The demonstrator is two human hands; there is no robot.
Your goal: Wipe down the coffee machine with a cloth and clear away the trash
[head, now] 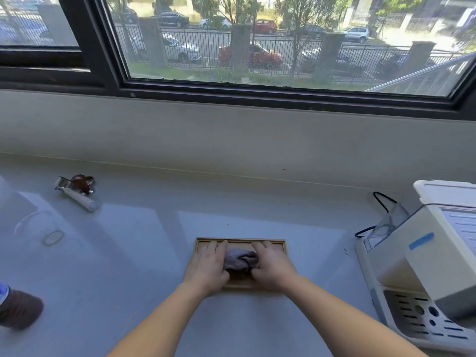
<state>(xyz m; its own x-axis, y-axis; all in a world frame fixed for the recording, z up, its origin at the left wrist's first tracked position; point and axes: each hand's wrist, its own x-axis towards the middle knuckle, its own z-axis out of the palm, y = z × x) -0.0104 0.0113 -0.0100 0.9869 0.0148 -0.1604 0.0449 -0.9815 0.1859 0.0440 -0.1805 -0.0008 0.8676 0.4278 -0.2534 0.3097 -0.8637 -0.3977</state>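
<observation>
A crumpled grey cloth (240, 260) lies on a small wooden tray (239, 240) in the middle of the pale counter. My left hand (207, 269) and my right hand (271, 269) lie on the tray on either side of the cloth, thumbs tucked against it. Their fingers reach forward over the tray and look fairly straight. The cream coffee machine (427, 261) stands at the right edge, its perforated drip tray (422, 318) facing the front.
A portafilter with a white handle (77, 189) lies at the back left. A clear glass (38, 228) stands at the left, a brown bottle (19, 307) at the front left. A black cable (381, 202) runs behind the machine. A window wall borders the counter's back.
</observation>
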